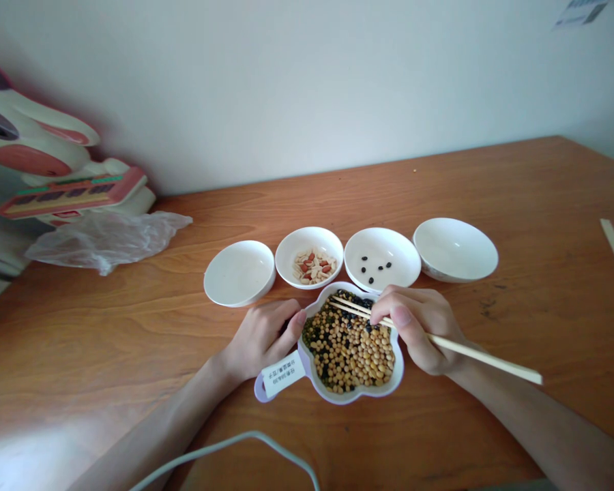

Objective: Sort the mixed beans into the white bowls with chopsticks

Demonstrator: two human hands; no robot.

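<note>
A pale purple, flower-shaped dish with a labelled handle lies in front of me. Mixed in it are yellow soybeans, small green beans and black beans. My left hand is closed at the dish's left rim, its thumb on the edge and the other fingers curled. With my right hand I grip a pair of wooden chopsticks. Their tips are down among the beans at the dish's far side; whether a bean is between them I cannot tell.
Behind the dish stand a bare white bowl, a bowl of peanuts and pale seeds, a bowl with several black beans and another bare bowl. A plastic bag and a toy keyboard sit left. A cable crosses the front.
</note>
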